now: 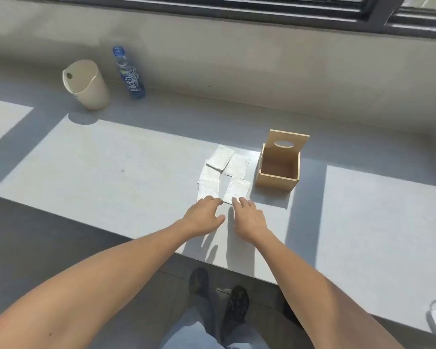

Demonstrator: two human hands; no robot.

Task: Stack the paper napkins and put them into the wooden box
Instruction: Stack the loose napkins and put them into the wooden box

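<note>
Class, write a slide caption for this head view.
Both hands reach for loose napkins beside an empty wooden box.

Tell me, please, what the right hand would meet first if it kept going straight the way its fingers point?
Most likely the nearest right-column paper napkin: the right hand points up and slightly left, fingertips at that napkin's near edge. Whether they already touch it is unclear.

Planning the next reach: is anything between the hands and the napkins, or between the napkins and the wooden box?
Nothing visible. The left hand and right hand are at the near edge of the spread napkins. The wooden box stands open-topped just right of them, bare counter between.
</note>
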